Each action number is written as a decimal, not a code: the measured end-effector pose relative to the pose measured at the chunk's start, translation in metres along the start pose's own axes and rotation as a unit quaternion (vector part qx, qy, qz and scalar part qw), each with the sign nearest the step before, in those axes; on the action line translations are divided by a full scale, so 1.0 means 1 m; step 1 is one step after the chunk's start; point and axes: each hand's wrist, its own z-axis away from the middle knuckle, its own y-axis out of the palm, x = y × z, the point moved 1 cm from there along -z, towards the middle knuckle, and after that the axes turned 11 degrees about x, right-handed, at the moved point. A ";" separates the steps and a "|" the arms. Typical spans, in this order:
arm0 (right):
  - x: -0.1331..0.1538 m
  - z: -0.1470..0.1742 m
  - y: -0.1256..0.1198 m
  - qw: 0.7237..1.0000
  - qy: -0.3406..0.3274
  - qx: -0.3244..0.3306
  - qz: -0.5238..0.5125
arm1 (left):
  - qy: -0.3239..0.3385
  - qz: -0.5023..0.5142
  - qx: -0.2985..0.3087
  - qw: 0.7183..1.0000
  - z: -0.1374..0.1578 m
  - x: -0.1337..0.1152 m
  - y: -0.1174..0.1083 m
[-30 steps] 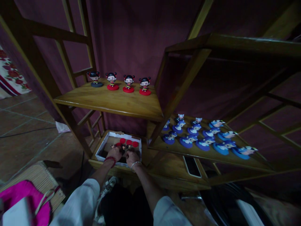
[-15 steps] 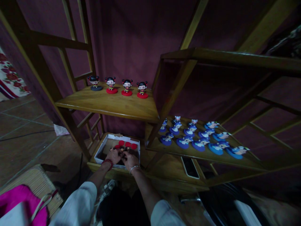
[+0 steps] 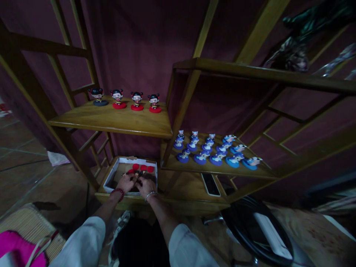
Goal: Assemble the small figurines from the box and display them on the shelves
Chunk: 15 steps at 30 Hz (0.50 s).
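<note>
Both my hands reach down into a shallow white cardboard box [image 3: 111,177] on the lowest wooden shelf. My left hand [image 3: 125,183], with a red bead bracelet at the wrist, and my right hand [image 3: 145,185], with a silver bangle, meet over small red-and-black doll figurines [image 3: 138,173] lying in the box. The fingers are curled around them, but the dim light hides exactly what each hand grips. Red round bases [image 3: 142,168] show at the back of the box.
Several red-based dolls [image 3: 136,101] stand on the upper left shelf [image 3: 111,120]. Several blue figurines [image 3: 211,149] fill the middle right shelf. A phone [image 3: 210,184] lies on the lower board. A black round object [image 3: 257,231] sits at right, a pink bag [image 3: 16,252] at left.
The view has swung right and lifted slightly. My hands have moved closer together over the figurines in the box.
</note>
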 end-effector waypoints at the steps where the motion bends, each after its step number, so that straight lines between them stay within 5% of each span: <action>1: 0.000 0.001 0.000 1.000 0.002 -0.009 -0.002 | -0.003 0.001 -0.004 1.000 0.001 0.000 -0.001; 15: -0.006 -0.005 0.001 0.995 0.048 -0.065 -0.051 | -0.151 -0.020 -0.035 0.988 -0.025 0.020 -0.008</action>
